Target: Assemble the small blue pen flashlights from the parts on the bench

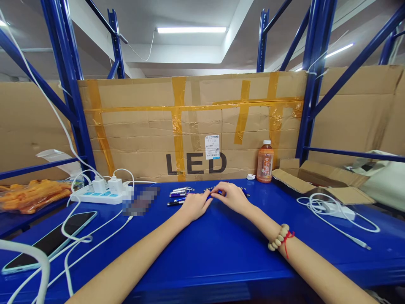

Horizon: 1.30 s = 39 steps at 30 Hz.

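Note:
My left hand [196, 207] and my right hand [232, 197] meet over the middle of the blue table [202, 253]. Both have bent fingers, with thumbs and fingertips pinched close together. A small dark blue bit shows between the fingertips, but what it belongs to is mostly hidden. Several pens lie left of my left hand, among them a blue pen [177, 194] and a black pen [175, 203]. More small dark blue pieces [245, 192] show just behind my right hand, partly covered by it.
A power strip [104, 196] with chargers and white cables stands left, near a phone [50, 242]. An orange drink bottle [265, 162] stands at the back. To the right are an open cardboard box [329, 175] and a coiled white cable [340, 213]. A large cardboard sheet [142, 126] backs the table.

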Each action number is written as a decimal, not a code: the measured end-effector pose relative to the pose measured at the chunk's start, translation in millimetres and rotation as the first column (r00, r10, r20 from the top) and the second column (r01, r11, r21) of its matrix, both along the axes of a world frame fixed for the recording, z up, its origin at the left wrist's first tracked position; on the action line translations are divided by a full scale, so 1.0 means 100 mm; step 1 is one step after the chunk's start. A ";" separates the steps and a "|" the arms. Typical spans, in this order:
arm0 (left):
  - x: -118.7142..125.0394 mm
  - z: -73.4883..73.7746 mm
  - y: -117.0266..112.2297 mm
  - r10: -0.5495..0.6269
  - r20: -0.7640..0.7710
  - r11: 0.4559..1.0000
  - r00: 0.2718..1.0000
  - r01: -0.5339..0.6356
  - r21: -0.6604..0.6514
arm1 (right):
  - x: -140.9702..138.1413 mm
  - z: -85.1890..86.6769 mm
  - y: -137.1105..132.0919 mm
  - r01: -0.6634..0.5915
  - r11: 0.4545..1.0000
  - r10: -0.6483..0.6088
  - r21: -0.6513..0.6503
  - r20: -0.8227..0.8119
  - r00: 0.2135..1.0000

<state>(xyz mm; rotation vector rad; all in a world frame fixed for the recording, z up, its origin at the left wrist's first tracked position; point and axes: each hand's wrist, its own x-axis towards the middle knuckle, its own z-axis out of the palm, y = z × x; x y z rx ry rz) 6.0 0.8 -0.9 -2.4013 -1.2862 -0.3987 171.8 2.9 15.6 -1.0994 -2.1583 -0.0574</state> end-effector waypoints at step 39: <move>0.00 0.01 0.00 0.014 -0.039 0.999 0.999 -0.016 -0.035 | 0.01 -0.03 0.03 0.009 1.000 -0.009 0.000 0.036 0.999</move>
